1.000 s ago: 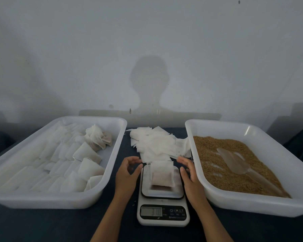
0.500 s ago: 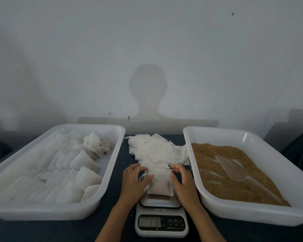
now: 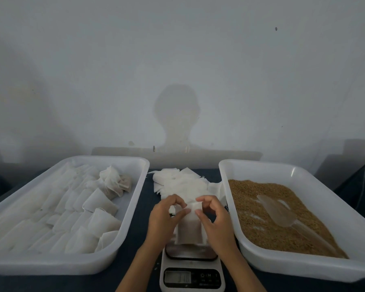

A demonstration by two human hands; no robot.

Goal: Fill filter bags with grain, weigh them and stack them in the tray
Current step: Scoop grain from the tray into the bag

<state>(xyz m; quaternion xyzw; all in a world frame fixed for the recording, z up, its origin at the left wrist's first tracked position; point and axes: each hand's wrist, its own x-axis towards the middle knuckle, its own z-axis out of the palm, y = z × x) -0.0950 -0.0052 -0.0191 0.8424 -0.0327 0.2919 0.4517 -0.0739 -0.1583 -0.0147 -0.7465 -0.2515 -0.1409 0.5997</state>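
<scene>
In the head view, the person holds a white paper filter bag partly filled with brown grain just above the small white digital kitchen scale, which stands on the dark blue table. The left hand and the right hand each pinch one upper corner of the bag; the fingers are curled and closed on the thin paper near its mouth. Whether the bottom of the bag touches the scale platform cannot be told.

The risk seems to be at the mouth of the bag. It is held only by the corners, so if it tilts or one pinch slips, grain could fall on the scale and the table. The paper looks soft and thin, so a strong pull apart could probably tear it.

The way to the wide white plastic tray with stacked filled bags at the left goes over its high rim; a low carry could catch the bag there. A careless drop could also disturb the neat rows.

The other white tray of loose grain with a clear plastic scoop stands at the right, and a heap of empty white bags lies behind the hands, near enough to be brushed.
</scene>
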